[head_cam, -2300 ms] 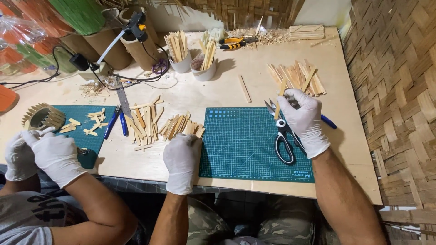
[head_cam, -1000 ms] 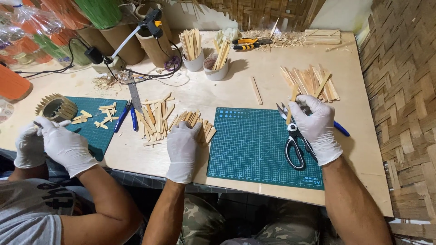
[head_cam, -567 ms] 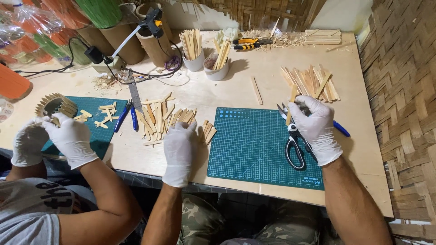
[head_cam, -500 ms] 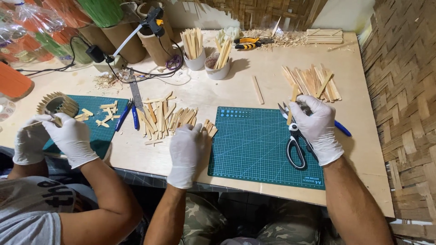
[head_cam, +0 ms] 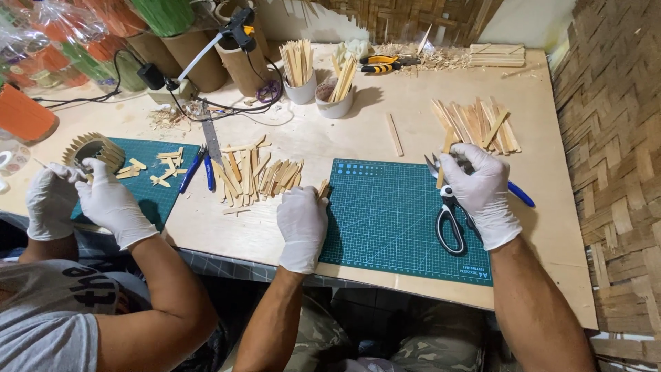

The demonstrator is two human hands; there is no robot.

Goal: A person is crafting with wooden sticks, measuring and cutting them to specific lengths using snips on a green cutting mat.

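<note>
The left hand lies flat on the green cutting mat's left edge, fingertips touching bamboo strips, holding nothing. On the mat's right, the right hand apparently grips scissors and one strip.

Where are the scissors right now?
In the head view, the scissors lie on the right part of the green cutting mat, right beside the person's gloved right hand, just below the pile of wooden sticks.
</note>
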